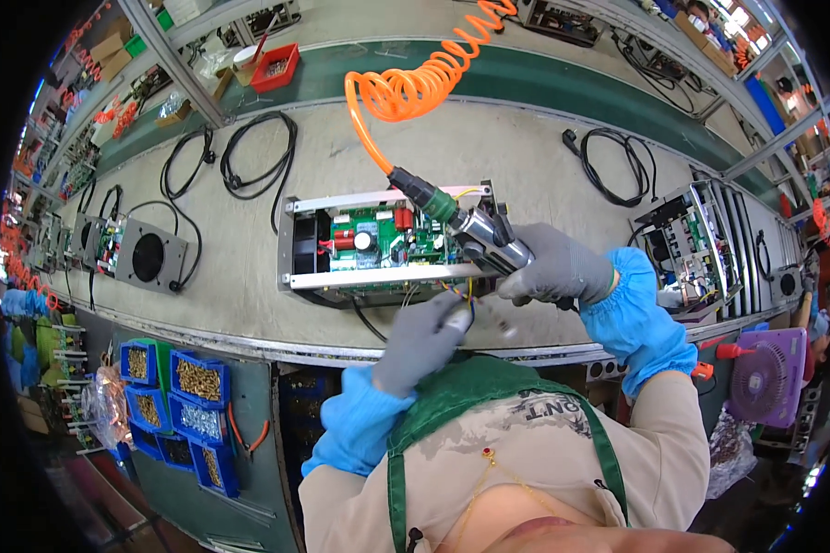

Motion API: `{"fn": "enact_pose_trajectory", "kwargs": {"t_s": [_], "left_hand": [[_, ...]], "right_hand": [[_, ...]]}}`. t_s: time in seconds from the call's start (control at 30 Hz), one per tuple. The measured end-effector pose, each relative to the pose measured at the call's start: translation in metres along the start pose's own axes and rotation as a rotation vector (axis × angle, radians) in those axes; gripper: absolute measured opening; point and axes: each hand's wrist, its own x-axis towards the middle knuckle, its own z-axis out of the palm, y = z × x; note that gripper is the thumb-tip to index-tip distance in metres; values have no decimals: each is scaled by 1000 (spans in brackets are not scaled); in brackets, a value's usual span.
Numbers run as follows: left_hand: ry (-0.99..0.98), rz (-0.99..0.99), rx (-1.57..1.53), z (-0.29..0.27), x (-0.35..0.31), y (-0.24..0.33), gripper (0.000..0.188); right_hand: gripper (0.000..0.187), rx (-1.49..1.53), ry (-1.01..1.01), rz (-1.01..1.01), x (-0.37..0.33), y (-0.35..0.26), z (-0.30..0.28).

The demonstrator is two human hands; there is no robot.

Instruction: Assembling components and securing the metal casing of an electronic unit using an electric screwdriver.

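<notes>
In front of me on the bench lies an open electronic unit [378,276] with metal side rails, a green circuit board [371,253] and a black fan at its left end. My right hand [563,267], in a grey glove, is wrapped round a pneumatic screwdriver [489,238] held over the unit's right end. An orange coiled air hose [406,92] runs up from the tool. My left hand [420,339], also gloved, is closed by the unit's near right edge, next to thin yellow and dark wires [470,293]. What its fingers pinch is too small to make out.
Black power cables [260,152] lie coiled on the bench. Similar units stand at left [152,253] and right [692,244]. Blue bins [200,380] of screws and fittings sit below the bench edge at left. A purple fan [767,378] is at right, a red bin [275,68] at the back.
</notes>
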Motion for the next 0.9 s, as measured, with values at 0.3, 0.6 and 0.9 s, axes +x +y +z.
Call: {"fn": "enact_pose_trajectory", "kwargs": {"t_s": [0.3, 0.6, 0.9], "left_hand": [[28, 162, 358, -32, 63, 56, 22], [-131, 414, 442, -42, 93, 60, 24], [-617, 368, 975, -48, 117, 72, 24]], "right_hand": [[59, -59, 88, -165, -17, 0, 2], [51, 144, 388, -128, -50, 15, -15], [66, 330, 529, -239, -75, 24, -5]]}}
